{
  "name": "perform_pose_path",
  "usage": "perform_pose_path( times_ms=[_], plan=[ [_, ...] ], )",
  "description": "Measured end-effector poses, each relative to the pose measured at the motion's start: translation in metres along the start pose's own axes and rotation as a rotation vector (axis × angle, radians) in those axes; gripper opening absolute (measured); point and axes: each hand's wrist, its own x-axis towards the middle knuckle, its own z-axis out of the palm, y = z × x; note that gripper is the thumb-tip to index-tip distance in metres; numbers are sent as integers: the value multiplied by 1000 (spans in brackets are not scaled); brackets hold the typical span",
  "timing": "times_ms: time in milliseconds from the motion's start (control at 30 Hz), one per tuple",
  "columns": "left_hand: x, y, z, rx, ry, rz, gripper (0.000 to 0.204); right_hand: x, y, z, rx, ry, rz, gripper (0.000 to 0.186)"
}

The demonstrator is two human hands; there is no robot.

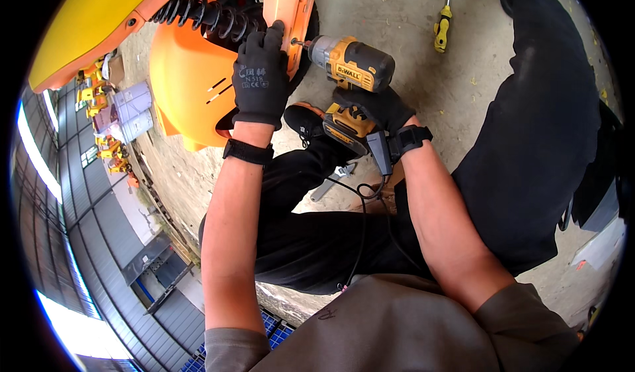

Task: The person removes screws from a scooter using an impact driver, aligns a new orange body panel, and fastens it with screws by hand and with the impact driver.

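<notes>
Right hand (pixel 374 104): fingers wrapped round grip of yellow-and-black cordless impact driver (pixel 357 66). Left hand (pixel 262 77): fingertips on orange slotted cover (pixel 286 1), clasp indeterminable; driver bit (pixel 301 44) just right of them.

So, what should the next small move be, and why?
Probably press the power driver steadily and run it briefly: the right hand grips it, its bit appears to meet the slotted orange part, and the left hand's fingers rest against that part.

Grey concrete floor (pixel 403 8), stained: on it we list one yellow-handled screwdriver (pixel 443 31), one metal adjustable wrench (pixel 323 189) and scattered yellow flecks (pixel 472 81).
</notes>
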Motion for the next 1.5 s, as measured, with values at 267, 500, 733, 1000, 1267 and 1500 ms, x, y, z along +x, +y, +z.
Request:
perform_pose_path(
  times_ms=[267,500,733,1000,1267,1500],
  plan=[
    [2,3,-1,14,-34,-45,51,10,6,-12,-270,30,-108,47],
    [1,2,-2,7,-12,-24,51,-1,-4,-3,-3,-5,-1,46],
    [2,5,-3,5,-23,-46,48,-9,-6,-26,-211,83,101,44],
    [-1,0,3,-135,92,-115,41,-4,-8,-45,-679,407,-433,39],
    [8,7,-3,-137,10,-262,52,-14,-31,-61,-423,647,-598,28],
    [33,11,-2,-96,-39,-343,39,-2,30,-111,-445,724,-647,28]
  ],
)
